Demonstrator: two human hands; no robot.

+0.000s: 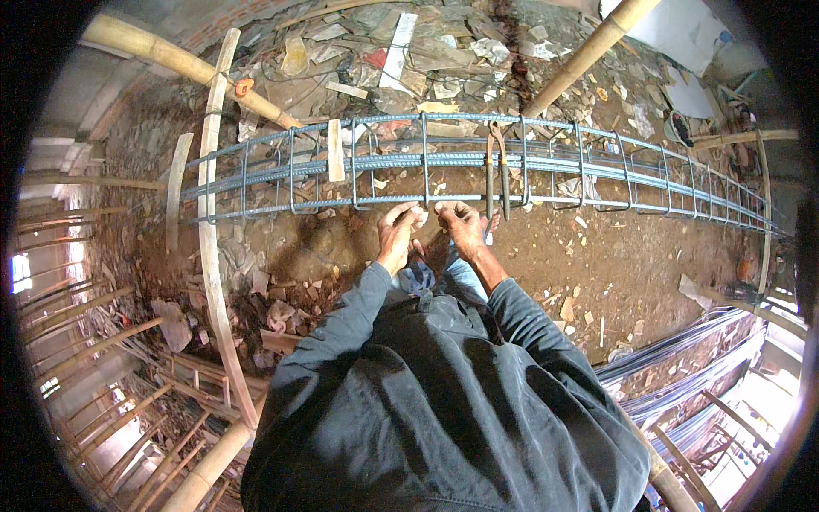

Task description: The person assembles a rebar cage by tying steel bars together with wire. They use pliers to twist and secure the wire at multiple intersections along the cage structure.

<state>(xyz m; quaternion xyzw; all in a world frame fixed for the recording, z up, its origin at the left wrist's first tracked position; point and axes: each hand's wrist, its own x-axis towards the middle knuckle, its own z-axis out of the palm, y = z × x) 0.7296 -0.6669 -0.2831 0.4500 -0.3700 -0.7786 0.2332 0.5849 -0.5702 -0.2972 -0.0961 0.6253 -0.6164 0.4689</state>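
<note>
A long cage of blue-grey rebar (546, 162) runs across in front of me, with square stirrups (425, 162) spaced along its bars. My left hand (398, 232) is closed in a pinch just at the near bar, left of the stirrup's lower corner. Close on the other side of that corner, my right hand (462, 226) pinches too, its knuckles bent. Whatever is between the fingertips of either hand is too small to make out. Rusty-jawed pincers (496, 175) with dark handles hang over the cage bars, a little right of my right hand.
A short wooden piece (336, 150) lies against the cage. A long wooden strip (210, 256) stands at the left, and bamboo poles (589, 60) slant behind. Rubble (341, 64) covers the far ground. Bundles of thin bars (682, 358) lie at the lower right.
</note>
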